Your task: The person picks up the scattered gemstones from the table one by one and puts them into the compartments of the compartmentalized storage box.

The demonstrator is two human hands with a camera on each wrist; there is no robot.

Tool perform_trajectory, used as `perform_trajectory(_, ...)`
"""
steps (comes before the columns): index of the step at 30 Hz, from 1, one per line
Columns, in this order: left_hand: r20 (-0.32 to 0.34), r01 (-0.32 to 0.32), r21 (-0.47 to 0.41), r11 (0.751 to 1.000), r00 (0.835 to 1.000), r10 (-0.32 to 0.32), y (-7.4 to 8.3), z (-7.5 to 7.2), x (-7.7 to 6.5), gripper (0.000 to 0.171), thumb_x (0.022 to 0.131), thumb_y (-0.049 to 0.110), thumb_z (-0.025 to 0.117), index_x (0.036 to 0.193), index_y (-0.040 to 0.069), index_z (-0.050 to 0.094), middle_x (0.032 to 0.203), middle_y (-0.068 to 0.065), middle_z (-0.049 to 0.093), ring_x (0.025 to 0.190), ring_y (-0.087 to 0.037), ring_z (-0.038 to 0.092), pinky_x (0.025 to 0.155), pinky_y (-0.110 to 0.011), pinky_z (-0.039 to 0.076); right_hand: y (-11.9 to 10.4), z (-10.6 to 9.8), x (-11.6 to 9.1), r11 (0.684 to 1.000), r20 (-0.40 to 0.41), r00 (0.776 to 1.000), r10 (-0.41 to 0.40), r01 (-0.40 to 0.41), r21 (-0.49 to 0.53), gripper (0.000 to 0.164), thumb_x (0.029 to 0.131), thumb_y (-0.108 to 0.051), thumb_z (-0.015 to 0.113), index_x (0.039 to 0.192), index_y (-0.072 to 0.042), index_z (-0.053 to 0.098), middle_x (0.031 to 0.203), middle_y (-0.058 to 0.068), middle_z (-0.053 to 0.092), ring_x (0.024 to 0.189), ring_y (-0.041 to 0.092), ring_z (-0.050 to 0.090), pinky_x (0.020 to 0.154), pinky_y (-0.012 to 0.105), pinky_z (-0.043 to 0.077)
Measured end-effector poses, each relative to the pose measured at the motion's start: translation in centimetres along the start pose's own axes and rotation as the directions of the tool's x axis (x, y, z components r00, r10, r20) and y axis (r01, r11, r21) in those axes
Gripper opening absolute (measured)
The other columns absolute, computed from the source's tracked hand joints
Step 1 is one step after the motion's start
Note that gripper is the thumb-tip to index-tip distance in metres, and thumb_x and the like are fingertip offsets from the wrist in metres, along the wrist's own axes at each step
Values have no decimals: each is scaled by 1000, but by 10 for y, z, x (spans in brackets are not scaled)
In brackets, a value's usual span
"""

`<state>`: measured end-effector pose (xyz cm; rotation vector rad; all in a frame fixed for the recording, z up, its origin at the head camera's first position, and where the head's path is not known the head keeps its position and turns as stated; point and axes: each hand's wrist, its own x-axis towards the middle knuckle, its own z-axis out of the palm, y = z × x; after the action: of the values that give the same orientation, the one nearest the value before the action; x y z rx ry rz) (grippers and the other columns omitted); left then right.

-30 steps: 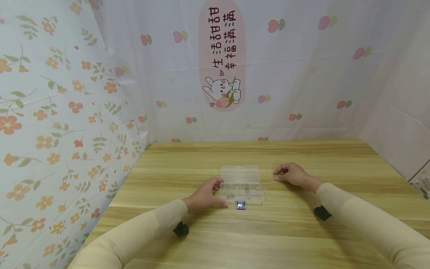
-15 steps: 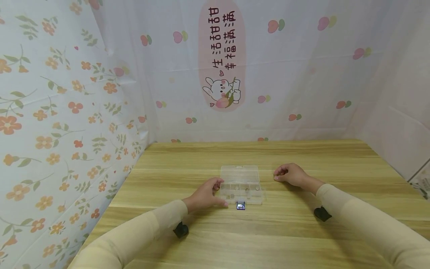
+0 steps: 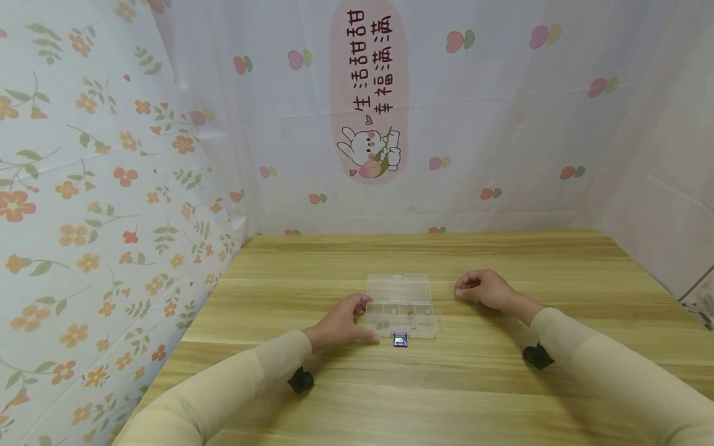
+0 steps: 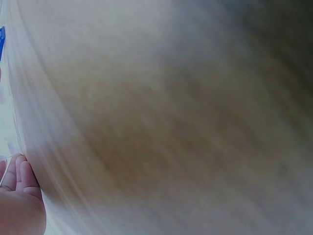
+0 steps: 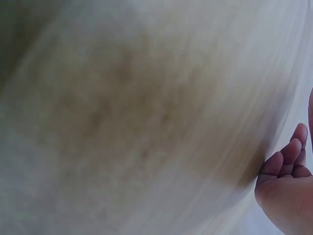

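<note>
A clear plastic compartment box sits on the table with its lid folded back, away from the person. Several tiny pieces lie in its compartments, too small to make out. At its front edge hangs a blue latch. The left hand holds the box at its left end, thumb at the front corner and fingers along the side. To the right of the box, the right hand is low over the table, fingers curled and thumb tip against the index fingertip. I cannot tell whether something small is pinched there.
The wood-grain table runs back to a white printed curtain. A floral curtain borders the left side. Dark wrist mounts are under both forearms.
A small greenish speck at the right fingertips one second ago no longer shows. The right forearm has shifted very slightly; the left hand and box stay in place.
</note>
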<state>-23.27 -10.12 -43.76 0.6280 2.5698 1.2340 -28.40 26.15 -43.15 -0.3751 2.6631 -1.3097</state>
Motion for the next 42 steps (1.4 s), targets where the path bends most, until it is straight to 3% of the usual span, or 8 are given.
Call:
perform_trajectory(11,0,-6,-1,1000,1000,6,-2,0,1,80,72,27,88,137,4,46,112,-1,49,102,-17,45,91,-35,40,-11,6,-6,1000,-18,1000,-20,20,18,24,89,-20,72,104,-1,69,91,7,59,82,22,49,66,28,44)
perform_trajectory(19,9,-5,-2,1000,1000,5,0,-1,0,80,73,26,88,138,4,46,114,0,50,103,-17,45,93,-35,40,-23,15,-13,996,-27,997,-79,80,47,23,88,-15,73,101,3,69,88,7,59,79,20,50,65,26,44)
perform_trajectory(35,5,-4,-3,1000,1000,4,1,-1,0,80,72,25,88,138,4,46,114,-1,50,103,-17,46,92,-35,40,-36,31,-27,993,37,996,-83,80,93,21,87,-17,74,100,0,70,90,5,60,82,18,51,68,26,44)
perform_trajectory(42,0,-15,-8,1000,1000,15,-1,0,0,80,72,25,88,137,4,47,112,-1,50,102,-17,46,91,-34,40,-42,37,-31,984,60,991,-121,111,140,19,88,-12,73,99,2,70,89,6,60,81,20,50,66,25,44)
